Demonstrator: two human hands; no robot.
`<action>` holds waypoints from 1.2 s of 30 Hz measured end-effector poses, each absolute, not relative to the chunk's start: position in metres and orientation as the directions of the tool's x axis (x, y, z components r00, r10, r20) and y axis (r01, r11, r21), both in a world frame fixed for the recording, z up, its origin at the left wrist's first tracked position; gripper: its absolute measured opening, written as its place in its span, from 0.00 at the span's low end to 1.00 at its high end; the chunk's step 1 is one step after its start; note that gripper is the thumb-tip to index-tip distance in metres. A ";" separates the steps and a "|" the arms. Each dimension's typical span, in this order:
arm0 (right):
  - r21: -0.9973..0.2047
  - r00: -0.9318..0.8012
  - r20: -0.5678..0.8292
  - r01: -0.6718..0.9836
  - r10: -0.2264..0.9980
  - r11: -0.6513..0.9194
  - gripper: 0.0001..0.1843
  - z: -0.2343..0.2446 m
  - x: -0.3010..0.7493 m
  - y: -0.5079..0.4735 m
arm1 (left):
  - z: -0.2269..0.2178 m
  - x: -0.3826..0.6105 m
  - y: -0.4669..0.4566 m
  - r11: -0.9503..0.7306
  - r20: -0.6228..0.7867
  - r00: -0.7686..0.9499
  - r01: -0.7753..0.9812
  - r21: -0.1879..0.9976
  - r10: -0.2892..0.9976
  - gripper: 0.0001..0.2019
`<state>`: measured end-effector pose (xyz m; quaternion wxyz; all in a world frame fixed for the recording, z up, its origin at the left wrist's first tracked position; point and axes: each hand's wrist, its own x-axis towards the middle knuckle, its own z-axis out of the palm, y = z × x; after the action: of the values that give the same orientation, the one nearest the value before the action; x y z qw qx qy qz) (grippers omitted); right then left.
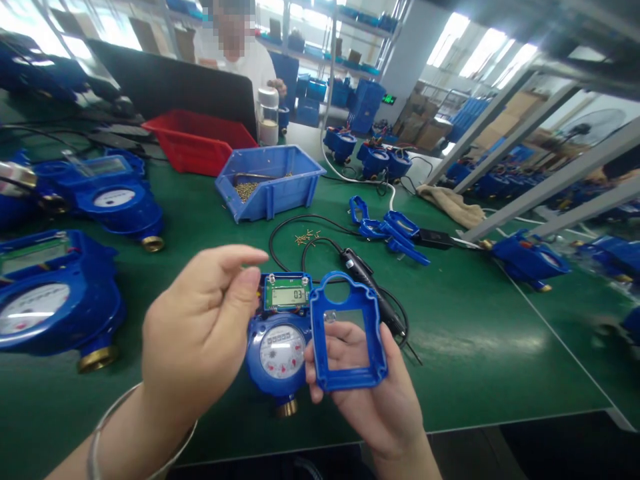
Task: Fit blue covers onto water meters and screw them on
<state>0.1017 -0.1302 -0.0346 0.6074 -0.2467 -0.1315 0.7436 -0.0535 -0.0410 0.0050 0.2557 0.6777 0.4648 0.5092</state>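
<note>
A person's right hand is gripping one blue cover just right of the open meter, partly blocking it, while the left hand is curling over its left edge; whether that hand is pinching anything cannot be told. Beyond the meter, one red bin, one blue bin and one scatter of screws are resting; one screwdriver is lying to its right. Two larger dial-faced meters are sitting to its left.
</note>
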 end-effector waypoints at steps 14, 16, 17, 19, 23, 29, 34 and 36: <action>-0.470 -0.208 -0.201 -0.837 0.957 -0.280 0.28 -0.034 0.099 -0.128 | -0.004 -0.044 -0.035 0.255 -0.229 0.464 0.008 0.967 0.856 0.10; -0.473 -0.207 -0.202 -0.835 0.957 -0.281 0.28 -0.035 0.099 -0.128 | -0.006 -0.041 -0.036 0.317 -0.239 0.478 -0.086 0.945 0.845 0.10; -0.477 -0.205 -0.208 -0.832 0.957 -0.282 0.28 -0.035 0.099 -0.127 | -0.008 -0.040 -0.037 0.331 -0.236 0.476 -0.124 0.935 0.847 0.10; -0.487 -0.192 -0.223 -0.827 0.956 -0.280 0.27 -0.035 0.098 -0.127 | -0.010 -0.038 -0.038 0.335 -0.226 0.459 -0.171 0.927 0.859 0.09; -0.507 -0.164 -0.249 -0.817 0.954 -0.273 0.27 -0.033 0.097 -0.126 | -0.013 -0.036 -0.039 0.334 -0.231 0.426 -0.183 0.925 0.874 0.09; -0.529 -0.154 -0.246 -0.806 0.957 -0.266 0.28 -0.034 0.095 -0.127 | -0.012 -0.035 -0.037 0.315 -0.233 0.411 -0.143 0.938 0.881 0.09; -0.541 -0.133 -0.241 -0.804 0.962 -0.246 0.28 -0.031 0.093 -0.125 | -0.010 -0.033 -0.040 0.237 -0.188 0.399 -0.076 0.968 0.897 0.13; -0.545 -0.118 -0.231 -0.806 0.966 -0.229 0.27 -0.029 0.093 -0.123 | -0.009 -0.033 -0.044 0.225 -0.186 0.434 -0.039 0.974 0.882 0.18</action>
<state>0.0930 -0.1233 -0.0294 0.6038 -0.2760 -0.1445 0.7337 -0.0331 -0.0437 -0.0094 0.6691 0.5189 0.4059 0.3440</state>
